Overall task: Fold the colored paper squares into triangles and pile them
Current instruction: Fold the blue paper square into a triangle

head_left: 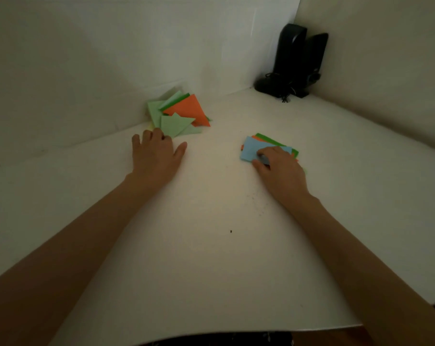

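A pile of folded triangles, light green, dark green and orange, lies at the back left against the wall. My left hand rests flat on the table with its fingertips at the pile's near edge and holds nothing. To the right lies a stack of flat paper squares, light blue on top with orange and green beneath. My right hand lies on that stack, fingers and thumb curled at the blue sheet's near edge; whether they pinch it is hard to see.
The white table sits in a corner of pale walls. A black device with cables stands in the back right corner. The table's front edge runs close to my body.
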Tool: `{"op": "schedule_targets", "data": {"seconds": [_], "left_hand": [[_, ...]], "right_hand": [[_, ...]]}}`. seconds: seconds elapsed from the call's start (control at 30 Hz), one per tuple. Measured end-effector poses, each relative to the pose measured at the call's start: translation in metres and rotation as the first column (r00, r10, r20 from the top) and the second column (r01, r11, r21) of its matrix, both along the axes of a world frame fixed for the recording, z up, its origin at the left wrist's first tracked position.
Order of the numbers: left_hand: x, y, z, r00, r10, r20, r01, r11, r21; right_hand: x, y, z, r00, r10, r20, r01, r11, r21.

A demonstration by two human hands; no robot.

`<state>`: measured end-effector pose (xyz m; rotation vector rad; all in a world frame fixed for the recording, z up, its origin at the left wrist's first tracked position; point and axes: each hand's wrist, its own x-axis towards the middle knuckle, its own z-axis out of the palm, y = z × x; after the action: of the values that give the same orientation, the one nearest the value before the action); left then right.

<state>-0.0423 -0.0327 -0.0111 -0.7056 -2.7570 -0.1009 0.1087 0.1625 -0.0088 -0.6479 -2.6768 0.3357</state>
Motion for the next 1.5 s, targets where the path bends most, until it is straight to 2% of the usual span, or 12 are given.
{"op": "schedule_targets", "data": {"seconds": [0.27, 0.33, 0.37, 0.4, 0.47, 0.5, 0.57, 0.7, 0.87, 1.07, 1.3, 1.5], "left_hand": [[0.045, 0.002, 0.016, 0.967, -0.223, -0.124, 0.245, 0.946, 0.21], [0.071, 0.004, 0.017, 0.932, -0.36, -0.047, 0.338, 0.813, 0.473], [0.085, 0.007, 0.02, 0.89, -0.442, 0.116, 0.275, 0.721, 0.637], [0.1, 0.011, 0.023, 0.774, -0.533, 0.34, 0.11, 0.643, 0.758], [0.117, 0.025, 0.025, 0.383, -0.717, 0.583, -0.356, 0.468, 0.809], [0.117, 0.03, 0.023, 0.265, -0.769, 0.582, -0.526, 0.391, 0.755], [0.109, 0.032, 0.02, 0.186, -0.855, 0.485, -0.702, 0.229, 0.674], [0.097, 0.026, 0.013, 0.198, -0.905, 0.377, -0.731, 0.12, 0.671], [0.099, 0.026, 0.015, 0.206, -0.897, 0.39, -0.701, 0.143, 0.699], [0.1, 0.025, 0.016, 0.23, -0.896, 0.38, -0.686, 0.128, 0.717], [0.102, 0.02, 0.014, 0.337, -0.902, 0.27, -0.567, 0.034, 0.823], [0.106, 0.021, 0.011, 0.378, -0.882, 0.281, -0.443, 0.094, 0.892]], "right_hand": [[0.007, -0.004, 0.005, 1.0, -0.008, -0.025, 0.01, 0.994, 0.11], [0.009, -0.008, 0.007, 0.999, -0.03, -0.023, 0.034, 0.983, 0.181], [0.01, -0.012, 0.01, 0.997, -0.009, -0.075, 0.026, 0.974, 0.227], [0.012, -0.016, 0.013, 0.984, 0.048, -0.169, 0.0, 0.961, 0.275], [0.016, -0.024, 0.013, 0.904, 0.209, -0.373, -0.062, 0.927, 0.37], [0.018, -0.027, 0.01, 0.856, 0.302, -0.419, -0.129, 0.91, 0.394], [0.019, -0.034, 0.002, 0.793, 0.466, -0.392, -0.331, 0.87, 0.365], [0.018, -0.039, -0.003, 0.739, 0.583, -0.338, -0.519, 0.812, 0.266], [0.022, -0.038, 0.004, 0.717, 0.441, -0.539, -0.53, 0.848, -0.011], [0.023, -0.038, 0.008, 0.762, 0.275, -0.587, -0.51, 0.813, -0.281], [0.023, -0.041, 0.006, 0.826, 0.176, -0.536, -0.414, 0.835, -0.364], [0.022, -0.041, 0.004, 0.846, 0.177, -0.503, -0.39, 0.85, -0.355]]}}
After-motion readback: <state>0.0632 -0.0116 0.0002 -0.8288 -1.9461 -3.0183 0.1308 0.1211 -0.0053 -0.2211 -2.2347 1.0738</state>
